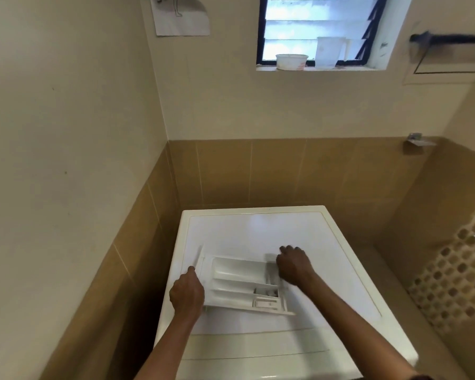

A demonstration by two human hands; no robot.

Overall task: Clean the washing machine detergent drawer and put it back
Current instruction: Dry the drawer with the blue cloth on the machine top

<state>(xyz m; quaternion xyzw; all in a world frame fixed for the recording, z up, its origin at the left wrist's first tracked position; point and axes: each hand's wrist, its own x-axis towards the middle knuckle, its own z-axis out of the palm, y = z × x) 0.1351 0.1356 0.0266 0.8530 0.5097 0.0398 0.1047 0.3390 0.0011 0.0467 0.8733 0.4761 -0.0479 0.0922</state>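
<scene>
LAUNDRY CORNER: A detergent drawer (239,281) lies open side up on top of the washing machine (258,229), toward its front-left & out of its slot. The left hand (187,293) grips the drawer's front panel at the left end. The right hand (292,266) curls over the rear end, fingers bent round the wall, fingertips hidden. Drawer looks like thin moulded white plastic: prob. light & stiff, likely slick if wet. Its slim dividers & the small insert in the near-right compartment could crack or pop loose. Best held at both ends, front panel & rear wall, not by the partitions. A tub (291,61) & jug (330,52) sit on the window sill behind.
</scene>
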